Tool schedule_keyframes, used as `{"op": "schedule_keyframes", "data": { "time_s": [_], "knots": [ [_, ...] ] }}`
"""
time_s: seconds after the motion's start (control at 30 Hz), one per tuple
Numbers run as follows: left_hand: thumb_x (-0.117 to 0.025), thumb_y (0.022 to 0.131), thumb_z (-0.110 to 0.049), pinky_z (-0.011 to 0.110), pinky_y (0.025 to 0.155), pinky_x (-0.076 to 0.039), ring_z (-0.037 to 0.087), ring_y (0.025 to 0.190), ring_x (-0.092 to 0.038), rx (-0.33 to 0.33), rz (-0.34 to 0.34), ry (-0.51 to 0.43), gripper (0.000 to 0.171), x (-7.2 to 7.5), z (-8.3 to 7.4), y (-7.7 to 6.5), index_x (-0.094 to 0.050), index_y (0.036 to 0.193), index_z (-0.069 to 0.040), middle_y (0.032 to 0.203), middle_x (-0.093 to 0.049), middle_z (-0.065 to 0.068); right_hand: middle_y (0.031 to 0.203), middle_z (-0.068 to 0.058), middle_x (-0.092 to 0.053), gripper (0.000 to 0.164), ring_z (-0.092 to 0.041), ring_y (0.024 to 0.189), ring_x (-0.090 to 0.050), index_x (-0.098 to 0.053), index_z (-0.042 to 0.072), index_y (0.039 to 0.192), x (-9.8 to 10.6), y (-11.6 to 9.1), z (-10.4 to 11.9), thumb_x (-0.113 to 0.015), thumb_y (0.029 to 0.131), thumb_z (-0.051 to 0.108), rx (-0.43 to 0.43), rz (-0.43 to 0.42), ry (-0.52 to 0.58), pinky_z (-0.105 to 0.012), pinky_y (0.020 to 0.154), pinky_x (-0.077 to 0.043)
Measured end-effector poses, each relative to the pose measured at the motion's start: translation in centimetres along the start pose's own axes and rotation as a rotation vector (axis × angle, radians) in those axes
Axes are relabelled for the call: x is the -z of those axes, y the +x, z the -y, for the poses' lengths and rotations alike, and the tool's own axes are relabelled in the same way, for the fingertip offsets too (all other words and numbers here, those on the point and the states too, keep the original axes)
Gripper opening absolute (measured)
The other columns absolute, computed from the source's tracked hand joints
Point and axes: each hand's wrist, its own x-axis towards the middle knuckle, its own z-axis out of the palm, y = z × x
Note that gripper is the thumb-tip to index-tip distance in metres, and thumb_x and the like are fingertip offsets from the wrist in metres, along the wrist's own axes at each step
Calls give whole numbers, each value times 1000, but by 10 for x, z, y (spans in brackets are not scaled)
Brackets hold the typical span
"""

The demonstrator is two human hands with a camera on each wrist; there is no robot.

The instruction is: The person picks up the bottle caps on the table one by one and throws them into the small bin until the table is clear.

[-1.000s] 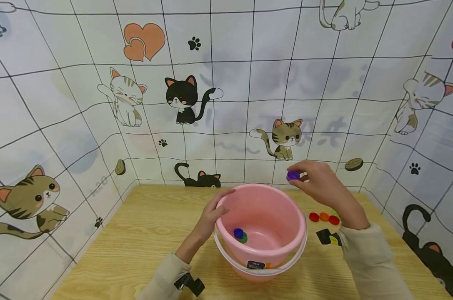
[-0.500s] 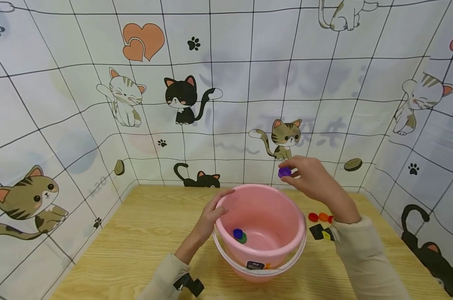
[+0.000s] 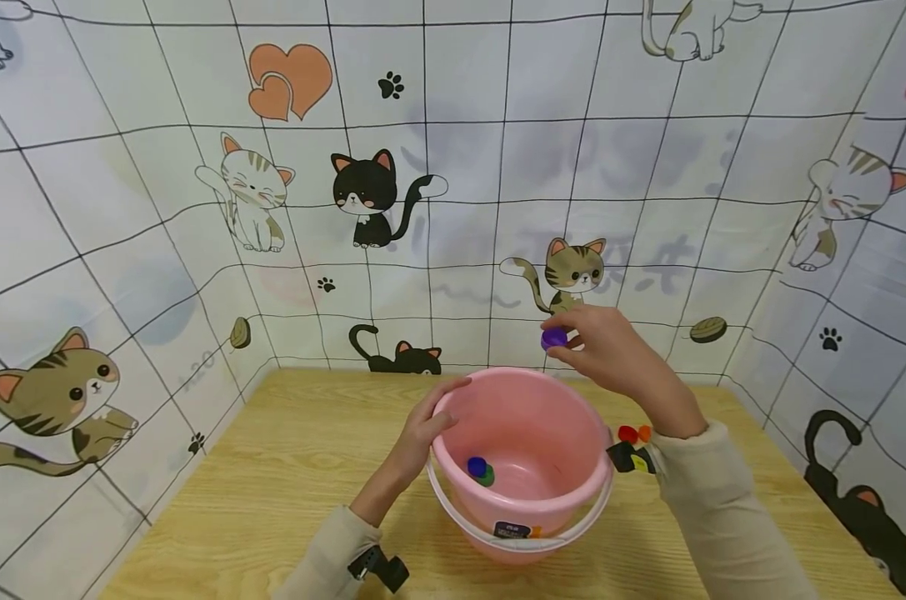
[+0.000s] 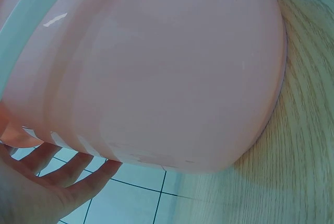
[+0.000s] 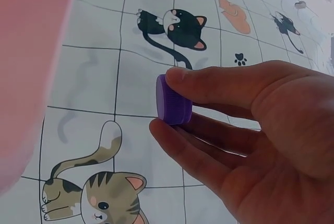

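A purple bottle cap is pinched between the thumb and fingertips of my right hand. That hand is raised above the far right part of a pink bucket's rim. The pink bucket stands upright, its white handle lowered at the front. My left hand grips the bucket's left rim; in the left wrist view its fingers lie along the outer wall. Inside the bucket, a blue cap lies against a green cap on the left side.
Right of the bucket, a red cap and an orange cap lie on the wooden table, partly behind the right wrist. A cat-patterned cloth wall encloses the table's back and sides.
My right hand has moved left and slightly up with the purple bottle cap, closer over the bucket. Its sleeve now covers more of the caps on the table. My left hand stays in place.
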Motion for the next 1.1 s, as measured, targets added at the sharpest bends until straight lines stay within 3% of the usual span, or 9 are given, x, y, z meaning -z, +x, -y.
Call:
{"op": "schedule_keyframes", "data": {
  "time_s": [0.53, 1.1],
  "knots": [
    [-47, 96, -19, 61, 101, -52, 42, 129, -56, 2, 3, -2, 57, 1, -1, 0, -48, 153, -15, 155, -48, 17, 115, -16, -73, 38, -29, 102, -72, -69, -1, 126, -12, 7, 9, -77, 90, 11, 21, 32, -22, -42, 83, -63],
    [-47, 96, -19, 57, 101, -53, 39, 130, -56, 2, -11, 14, 56, 0, -1, 1, -49, 152, -16, 155, -48, 14, 110, -12, -75, 33, -26, 101, -73, -71, 0, 122, -18, 17, 11, -76, 91, 11, 76, 110, 18, -40, 83, -63]
  ]
}}
